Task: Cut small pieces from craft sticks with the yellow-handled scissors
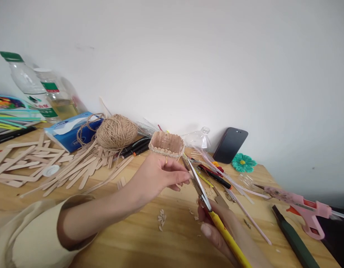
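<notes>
Slim metal scissors (213,216) point toward a scallop-rimmed wooden box (166,140)

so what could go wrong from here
The scissors in the right hand have their blades right by the left hand's fingertips, so a slip might nick a finger. The small wooden container is just beyond that hand and could get bumped. The pink glue gun lies with its nozzle near the pale strips; if hot, which I can't tell, it might mark them.
</notes>
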A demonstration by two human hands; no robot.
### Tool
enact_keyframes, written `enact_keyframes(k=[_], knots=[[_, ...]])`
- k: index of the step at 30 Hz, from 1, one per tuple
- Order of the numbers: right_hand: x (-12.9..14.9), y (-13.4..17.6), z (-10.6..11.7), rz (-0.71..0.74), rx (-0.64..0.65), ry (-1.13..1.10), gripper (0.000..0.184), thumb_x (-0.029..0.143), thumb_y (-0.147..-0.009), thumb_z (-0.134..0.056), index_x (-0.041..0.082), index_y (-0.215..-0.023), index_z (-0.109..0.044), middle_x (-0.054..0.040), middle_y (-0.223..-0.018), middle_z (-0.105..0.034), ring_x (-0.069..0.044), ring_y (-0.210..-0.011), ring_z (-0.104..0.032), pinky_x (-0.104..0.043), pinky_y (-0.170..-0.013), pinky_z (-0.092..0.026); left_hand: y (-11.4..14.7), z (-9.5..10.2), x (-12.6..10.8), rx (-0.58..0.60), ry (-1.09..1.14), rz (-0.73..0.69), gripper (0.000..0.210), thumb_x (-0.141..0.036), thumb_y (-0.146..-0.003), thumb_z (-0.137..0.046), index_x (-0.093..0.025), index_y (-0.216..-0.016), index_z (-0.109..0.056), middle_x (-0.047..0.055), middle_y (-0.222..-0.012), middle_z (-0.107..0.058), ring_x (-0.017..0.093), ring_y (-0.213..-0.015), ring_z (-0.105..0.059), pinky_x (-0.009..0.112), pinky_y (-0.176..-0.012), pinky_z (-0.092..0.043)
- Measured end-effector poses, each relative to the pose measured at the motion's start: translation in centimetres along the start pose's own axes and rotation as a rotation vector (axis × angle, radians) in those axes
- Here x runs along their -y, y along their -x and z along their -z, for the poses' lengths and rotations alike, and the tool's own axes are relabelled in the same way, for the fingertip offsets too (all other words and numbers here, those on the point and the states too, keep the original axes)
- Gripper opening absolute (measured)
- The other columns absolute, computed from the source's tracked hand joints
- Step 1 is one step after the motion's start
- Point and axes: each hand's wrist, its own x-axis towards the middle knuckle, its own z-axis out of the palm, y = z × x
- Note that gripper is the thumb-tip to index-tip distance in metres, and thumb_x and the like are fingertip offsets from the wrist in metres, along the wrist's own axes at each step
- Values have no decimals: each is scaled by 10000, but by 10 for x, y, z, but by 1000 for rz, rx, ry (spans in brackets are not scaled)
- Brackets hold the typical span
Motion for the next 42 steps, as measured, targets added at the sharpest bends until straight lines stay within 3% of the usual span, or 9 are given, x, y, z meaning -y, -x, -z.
enact_keyframes(k=[4, 9, 15, 20, 27, 35, 42], knots=[[-4, 0, -2, 11, -14, 32, 597, 800, -699, -297, 209, -668, -370, 42, -604, -313, -128, -551, -275, -251, -481, -203, 2, -3, 5, -5, 27, 22, 30, -158, -639, -695, -151, -635, -666, -35, -592, -645, 61, -571, -562, 151, -533, -470], [-5, 1, 0, 47, 19, 144, 496, 685, -788, -336, 201, -719, -415, 3, -649, -422, -151, -584, -378, -253, -502, -279, 3, -6, 6, -34, 43, 36, 40, -140, -638, -668, -147, -602, -653, -38, -562, -633, 57, -542, -548, 152, -520, -462], [-13, 0, -4, 33, -43, -15, 711, 849, -642, -269, 187, -767, -497, -6, -654, -452, -140, -557, -371, -249, -473, -295, 2, -2, 0, -18, -45, 45, 44, -150, -630, -648, -144, -589, -636, -27, -563, -625, 70, -542, -540, 183, -543, -457], [-10, 0, -3, 37, -24, 20, 672, 819, -677, -296, 184, -762, -500, 0, -652, -430, -142, -577, -356, -254, -479, -274, 3, 0, -11, -4, -210, 99, 54, -137, -618, -639, -144, -570, -616, -34, -516, -590, 79, -520, -518, 208, -544, -437], [-3, 2, 0, 25, -47, 83, 638, 803, -686, -322, 192, -771, -486, -2, -654, -450, -149, -578, -369, -262, -501, -276, 5, 0, -14, -22, -242, 105, 65, -143, -617, -633, -151, -558, -607, -33, -518, -592, 97, -529, -534, 232, -563, -445], [7, 0, 0, -3, 28, 32, 617, 815, -683, -294, 206, -698, -393, 40, -622, -282, -128, -562, -247, -252, -481, -182, 4, -1, -15, -22, -234, 118, 75, -140, -619, -643, -147, -556, -603, -36, -511, -588, 93, -521, -533, 226, -561, -451], [4, 0, 0, 8, -9, 48, 564, 772, -708, -351, 210, -677, -380, 46, -601, -283, -121, -543, -238, -252, -472, -167, 3, 2, -13, 18, -177, 132, 57, -137, -629, -672, -139, -589, -632, -35, -530, -595, 79, -525, -532, 205, -560, -459]])
